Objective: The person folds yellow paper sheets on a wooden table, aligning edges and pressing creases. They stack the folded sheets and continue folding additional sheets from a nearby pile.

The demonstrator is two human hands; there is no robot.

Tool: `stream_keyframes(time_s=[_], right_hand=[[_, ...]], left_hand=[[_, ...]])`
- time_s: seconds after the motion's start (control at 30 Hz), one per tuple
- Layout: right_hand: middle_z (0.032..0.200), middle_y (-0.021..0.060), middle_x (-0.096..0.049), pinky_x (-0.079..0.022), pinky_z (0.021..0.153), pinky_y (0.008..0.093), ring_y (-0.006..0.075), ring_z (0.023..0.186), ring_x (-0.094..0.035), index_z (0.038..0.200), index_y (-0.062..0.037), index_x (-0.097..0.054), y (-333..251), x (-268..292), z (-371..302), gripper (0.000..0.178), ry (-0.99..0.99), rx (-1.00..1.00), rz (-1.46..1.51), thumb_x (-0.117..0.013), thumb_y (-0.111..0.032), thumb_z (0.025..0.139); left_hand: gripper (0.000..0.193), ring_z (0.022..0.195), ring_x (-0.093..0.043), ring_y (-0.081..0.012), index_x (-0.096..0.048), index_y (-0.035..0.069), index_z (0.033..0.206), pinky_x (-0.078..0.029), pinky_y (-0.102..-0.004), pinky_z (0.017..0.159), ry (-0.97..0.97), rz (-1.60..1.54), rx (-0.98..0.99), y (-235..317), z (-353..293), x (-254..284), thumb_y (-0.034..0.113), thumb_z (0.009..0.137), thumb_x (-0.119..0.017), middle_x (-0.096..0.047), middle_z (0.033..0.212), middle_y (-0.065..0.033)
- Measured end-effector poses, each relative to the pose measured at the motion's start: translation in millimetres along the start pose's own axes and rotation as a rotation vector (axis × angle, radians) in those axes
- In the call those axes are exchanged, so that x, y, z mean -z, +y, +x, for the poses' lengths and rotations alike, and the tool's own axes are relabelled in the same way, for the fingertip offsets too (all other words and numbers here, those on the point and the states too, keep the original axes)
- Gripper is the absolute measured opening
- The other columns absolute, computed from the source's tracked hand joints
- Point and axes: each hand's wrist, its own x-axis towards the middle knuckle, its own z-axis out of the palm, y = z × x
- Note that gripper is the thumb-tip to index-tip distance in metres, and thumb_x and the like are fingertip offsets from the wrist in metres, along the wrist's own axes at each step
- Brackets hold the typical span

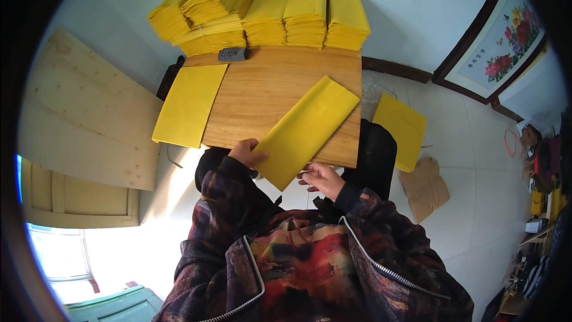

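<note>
The left hand (247, 154) grips the near left edge of a yellow sheet (307, 131), thumb on top and fingers curled under, so it is clamped on the paper. The right hand (322, 179) sits just under the sheet's near corner, palm up with fingers loosely curled; its fingertips seem to touch the paper's underside, but whether it truly pinches the sheet cannot be told.

The head view is the only one. The sheet is a long folded rectangle lying slantwise over the near right part of the wooden tabletop (268, 89), its near end sticking out past the tabletop's front edge toward the person. A second yellow sheet (189, 104) lies flat on the tabletop's left edge, half overhanging it. Along the far edge of the tabletop stand stacks (262, 12) of the same yellow paper, packed side by side, the left ones piled askew. A small dark block (232, 54) rests on the tabletop just in front of those stacks.

Right of the tabletop, another yellow sheet (400, 131) lies on the pale floor, and brown paper (424, 188) lies just nearer than it. Left of the tabletop, pale boards (83, 113) lean or lie flat. No container shows in view.
</note>
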Motion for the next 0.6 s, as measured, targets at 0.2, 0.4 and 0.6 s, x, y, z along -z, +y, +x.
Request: stream_keyframes(time_s=[0.2,0.4,0.6], right_hand=[[0.099,0.0029,-0.063,-0.054,0.074,0.0311,0.0139,0.085,-0.063,0.107,-0.0068,-0.057,4.5,-13.3,-4.2,0.018,0.200,-0.058,0.283,-0.058,-0.015,0.092],[0.086,0.0058,-0.063,-0.052,0.057,0.0262,0.0114,0.072,-0.062,0.107,0.0002,-0.053,-5.4,-7.1,-16.8,0.023,0.309,0.140,-0.030,-0.060,-0.006,0.085],[0.074,0.0065,-0.058,-0.045,0.053,0.0278,0.0113,0.062,-0.057,0.095,0.0006,-0.050,-36.1,19.8,-47.1,0.019,0.466,0.406,-0.284,-0.061,-0.006,0.080]], left_hand=[[0.038,0.069,-0.064,-0.0128,-0.061,-0.001,0.111,-0.053,-0.0264,0.060,-0.212,-0.195,-0.044,-18.5,-6.3,-29.4,0.022,0.082,-0.071,-0.068,0.087,-0.0057],[0.050,0.097,-0.063,-0.0189,-0.048,-0.003,0.128,-0.051,-0.0340,0.086,-0.414,-0.540,-0.015,1.2,-0.6,-48.1,0.016,0.086,-0.067,-0.063,0.114,-0.0091],[0.051,0.103,-0.062,-0.0205,-0.047,0.003,0.131,-0.050,-0.0350,0.090,-0.449,-0.694,-0.113,62.5,-4.8,-80.0,-0.003,0.083,-0.062,-0.062,0.118,-0.0095]])
